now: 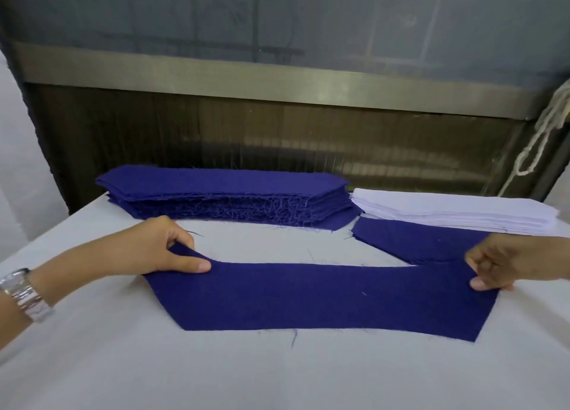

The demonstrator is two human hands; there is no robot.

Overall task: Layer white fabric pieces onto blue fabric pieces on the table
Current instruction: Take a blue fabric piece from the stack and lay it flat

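Note:
A long blue fabric piece (320,298) with slanted ends lies flat on the white-covered table (216,372). My left hand (166,249) pinches its far left corner between thumb and fingers. My right hand (505,261) pinches its far right corner the same way. Behind it, a thick stack of blue pieces (228,196) sits at the table's back. A stack of white fabric pieces (456,209) rests at the back right. Another single blue piece (419,240) lies just in front of the white stack, partly under my right hand.
A metal-framed window wall (277,82) rises right behind the table's far edge. A knotted white cord (543,131) hangs at the far right. Loose blue threads dot the cloth near the piece. A silver watch (24,295) is on my left wrist.

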